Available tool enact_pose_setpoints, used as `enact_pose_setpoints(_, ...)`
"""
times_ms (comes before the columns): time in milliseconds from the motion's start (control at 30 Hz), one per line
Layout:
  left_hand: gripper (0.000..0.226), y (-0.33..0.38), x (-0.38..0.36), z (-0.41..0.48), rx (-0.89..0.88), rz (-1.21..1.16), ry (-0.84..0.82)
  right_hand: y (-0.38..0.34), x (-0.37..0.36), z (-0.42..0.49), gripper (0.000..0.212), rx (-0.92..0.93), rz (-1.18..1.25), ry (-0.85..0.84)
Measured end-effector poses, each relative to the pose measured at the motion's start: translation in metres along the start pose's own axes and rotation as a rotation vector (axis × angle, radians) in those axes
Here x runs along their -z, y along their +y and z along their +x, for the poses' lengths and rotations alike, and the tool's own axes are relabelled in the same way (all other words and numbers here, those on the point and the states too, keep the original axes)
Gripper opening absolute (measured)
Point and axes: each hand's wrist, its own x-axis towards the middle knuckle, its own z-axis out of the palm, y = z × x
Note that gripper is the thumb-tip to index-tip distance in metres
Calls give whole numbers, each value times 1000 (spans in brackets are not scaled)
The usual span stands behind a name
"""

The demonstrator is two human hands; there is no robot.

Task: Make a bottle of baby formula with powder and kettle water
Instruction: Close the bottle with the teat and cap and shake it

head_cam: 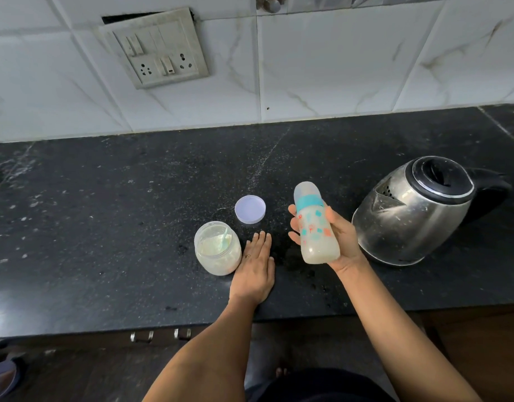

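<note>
A black speckled stone countertop (pixel 105 227) is running across the scene, with small metal drawer handles (pixel 160 335) showing below its near edge. Near that edge, the left hand (pixel 254 271) is lying palm down on the stone, fingers straight and close together, holding nothing; a thin ring (pixel 248 256) is sitting on one finger. Just left of it, an open round clear plastic jar (pixel 218 248) of pale powder is standing upright, with a pale green scoop (pixel 225 237) leaning inside; whether the hand is touching the jar is unclear.

To the right, the right hand (pixel 339 242) is gripping a translucent plastic baby bottle (pixel 315 227), fingers and thumb curling round its body and lifting it off the counter. The bottle is tilting, its clear domed cap pointing far and slightly left. It is wearing a teal collar and small teal and orange prints, and cloudy whitish liquid is filling its lower part.

Farther back, between jar and bottle, a round pale lilac plastic lid (pixel 250 209) is lying flat. At the right, a stainless steel electric kettle (pixel 415 210) with a black lid and handle is standing closed. Beyond, a white marbled tile wall (pixel 337 68) is carrying a grimy switch-and-socket plate (pixel 157 50).
</note>
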Motion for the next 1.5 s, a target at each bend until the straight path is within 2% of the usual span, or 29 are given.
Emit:
enact_pose_setpoints(67, 65, -2, -1, 0, -6, 26, -10, 3, -4, 3, 88, 31, 38, 4)
enact_pose_setpoints(133, 64, -2, -3, 0, 2, 31, -15, 4, -4, 7, 82, 87, 94, 68)
enact_pose_setpoints(300, 73, -2, -3, 2, 7, 23, -18, 7, 4, -3, 101, -14, -57, -39)
enact_pose_setpoints(333, 72, -1, -3, 2, 13, 19, -16, 8, 2, -1, 99, 11, -50, -33)
enact_pose_setpoints(433, 66, 1, -2, 2, 28, 5, -10, 8, 1, 6, 99, 87, 29, 141)
enact_pose_setpoints(567, 64, 0, -3, 2, 27, 7, -4, 3, 5, -1, 105, -16, -24, 75)
enact_pose_setpoints(667, 70, 1, -3, 1, 19, 19, 1, 3, 9, 1, 113, 36, 48, 97)
enact_pose_setpoints(833, 71, 1, -3, 2, 16, 67, -14, -7, 9, -10, 97, -32, -5, -30)
enact_pose_setpoints(967, 72, 0, -4, 3, 24, 143, -25, -9, 8, -6, 92, 93, 117, 93)
enact_pose_setpoints(1100, 72, -1, -5, 3, 26, 158, -28, -6, 7, -10, 95, 18, 19, 0)
enact_pose_setpoints(1200, 73, -1, -7, 3, 35, 164, -20, -3, 6, -7, 91, 127, 97, 101)
enact_pose_setpoints(1333, 74, -1, -6, 3, 35, 164, -31, -6, 10, -12, 93, 29, 79, 34)
enact_pose_setpoints(1500, 75, -1, -6, 3, 41, 143, -26, -8, 12, -7, 88, 125, 98, 109)
